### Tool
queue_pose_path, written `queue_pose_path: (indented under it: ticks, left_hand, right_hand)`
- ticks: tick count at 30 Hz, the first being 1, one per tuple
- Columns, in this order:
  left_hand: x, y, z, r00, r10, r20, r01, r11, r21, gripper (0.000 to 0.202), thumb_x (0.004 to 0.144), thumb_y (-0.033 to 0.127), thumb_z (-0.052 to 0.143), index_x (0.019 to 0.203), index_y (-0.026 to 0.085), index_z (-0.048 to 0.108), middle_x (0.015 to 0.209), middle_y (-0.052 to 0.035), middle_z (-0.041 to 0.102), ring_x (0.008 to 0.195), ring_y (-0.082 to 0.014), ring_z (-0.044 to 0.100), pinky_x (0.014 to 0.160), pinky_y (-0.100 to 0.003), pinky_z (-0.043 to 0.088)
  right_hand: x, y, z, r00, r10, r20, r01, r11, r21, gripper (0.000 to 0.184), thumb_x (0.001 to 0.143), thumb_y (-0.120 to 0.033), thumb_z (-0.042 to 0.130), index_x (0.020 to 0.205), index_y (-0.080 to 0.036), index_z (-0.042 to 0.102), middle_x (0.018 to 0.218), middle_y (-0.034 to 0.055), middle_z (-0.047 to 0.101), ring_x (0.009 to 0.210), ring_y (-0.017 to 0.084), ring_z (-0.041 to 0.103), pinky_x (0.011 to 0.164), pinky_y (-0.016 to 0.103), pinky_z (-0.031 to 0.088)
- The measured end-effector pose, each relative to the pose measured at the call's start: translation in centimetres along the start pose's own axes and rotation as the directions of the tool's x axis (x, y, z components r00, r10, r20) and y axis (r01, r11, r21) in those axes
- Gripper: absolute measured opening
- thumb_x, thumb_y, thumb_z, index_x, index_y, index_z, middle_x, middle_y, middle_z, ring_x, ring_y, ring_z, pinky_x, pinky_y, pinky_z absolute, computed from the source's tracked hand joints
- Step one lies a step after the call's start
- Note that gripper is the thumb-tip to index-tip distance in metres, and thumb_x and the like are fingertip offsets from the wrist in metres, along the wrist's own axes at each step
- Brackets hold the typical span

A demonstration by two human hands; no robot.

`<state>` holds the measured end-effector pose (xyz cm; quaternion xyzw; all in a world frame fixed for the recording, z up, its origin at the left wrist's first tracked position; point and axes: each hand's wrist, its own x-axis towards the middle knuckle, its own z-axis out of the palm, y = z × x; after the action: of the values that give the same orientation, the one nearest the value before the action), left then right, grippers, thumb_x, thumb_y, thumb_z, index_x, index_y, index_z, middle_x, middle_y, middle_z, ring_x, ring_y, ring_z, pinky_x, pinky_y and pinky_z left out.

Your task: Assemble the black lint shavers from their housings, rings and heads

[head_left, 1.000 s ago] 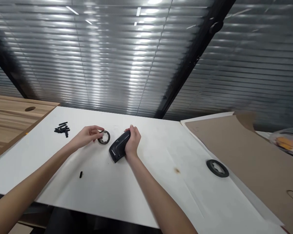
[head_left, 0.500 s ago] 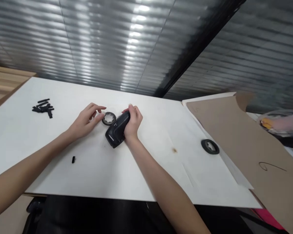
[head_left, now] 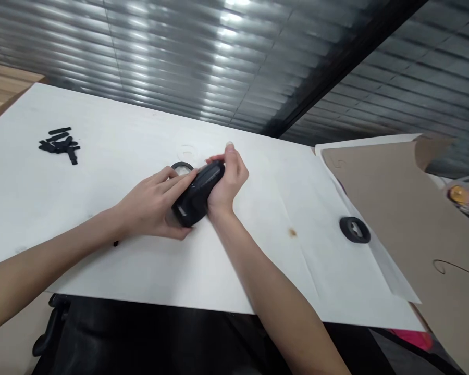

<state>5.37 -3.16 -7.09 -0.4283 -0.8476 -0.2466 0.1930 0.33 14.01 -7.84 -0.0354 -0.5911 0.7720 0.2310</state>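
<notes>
A dark, rounded handheld device (head_left: 197, 197) with small pale lettering at its lower end is held between both hands, tilted over the white table. My right hand (head_left: 229, 182) is wrapped around its upper right side, thumb pointing up. My left hand (head_left: 156, 200) grips the lower left end, with fingers along the upper side and the thumb beneath. Just behind the device lies a dark ring (head_left: 182, 165), partly hidden by my left fingers and the device. A small black piece (head_left: 116, 243) peeks out from under my left forearm.
Several thin black strips (head_left: 62, 145) lie in a pile at the left. A second dark ring (head_left: 354, 229) rests near the right side of the white tabletop (head_left: 258, 260). Brown cardboard (head_left: 383, 192) covers the right edge, and a corrugated metal wall (head_left: 172, 57) stands behind.
My left hand has moved right, from beside the ring onto the device's lower end, and closed on it. My right hand keeps its hold. The view has shifted slightly.
</notes>
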Motion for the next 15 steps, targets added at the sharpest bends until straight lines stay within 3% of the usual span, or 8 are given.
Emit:
queue_pose_path:
  ticks: [4,9,13,15]
  left_hand:
    - [-0.1,-0.1,-0.3,0.999,0.043,-0.009,-0.043,0.999,0.003,0.100,0.079,0.032,0.075,0.166,0.013,0.030,0.131,-0.0185,0.071,0.098,-0.0313,0.060,0.076,-0.042,0.059]
    - [-0.1,-0.5,-0.3,1.000,0.014,-0.020,-0.015,0.999,-0.045,0.095,0.076,0.032,0.076,0.162,0.014,0.041,0.108,-0.0125,0.075,0.094,-0.0295,0.061,0.075,-0.040,0.057]
    - [-0.2,-0.9,-0.4,0.990,-0.138,-0.029,0.127,0.964,-0.233,0.089,0.070,0.029,0.080,0.154,0.020,0.055,0.109,-0.0094,0.074,0.097,-0.0273,0.066,0.080,-0.038,0.058]
    - [-0.2,-1.2,-0.5,0.961,-0.276,-0.012,0.247,0.881,-0.404,0.081,0.068,0.028,0.082,0.147,0.023,0.064,0.115,-0.0096,0.075,0.101,-0.0275,0.069,0.089,-0.039,0.057]
  right_hand:
    - [0.2,0.0,-0.1,0.991,0.089,-0.100,-0.087,0.996,0.027,0.058,0.096,-0.064,0.057,0.056,-0.023,0.054,0.057,-0.0016,0.058,0.051,0.014,0.060,0.057,0.031,0.053]
    - [0.5,-0.2,-0.4,0.984,0.144,-0.101,-0.141,0.989,0.034,0.062,0.096,-0.069,0.055,0.053,-0.023,0.053,0.054,-0.0016,0.056,0.052,0.015,0.063,0.057,0.029,0.055]
    - [0.8,-0.2,-0.5,0.978,0.162,-0.134,-0.153,0.985,0.079,0.064,0.096,-0.072,0.053,0.054,-0.024,0.050,0.054,-0.0017,0.055,0.052,0.013,0.060,0.058,0.028,0.056]
    - [1.2,-0.2,-0.7,0.977,0.146,-0.158,-0.128,0.984,0.120,0.064,0.096,-0.070,0.056,0.052,-0.024,0.044,0.051,-0.0038,0.048,0.050,0.012,0.055,0.056,0.026,0.054]
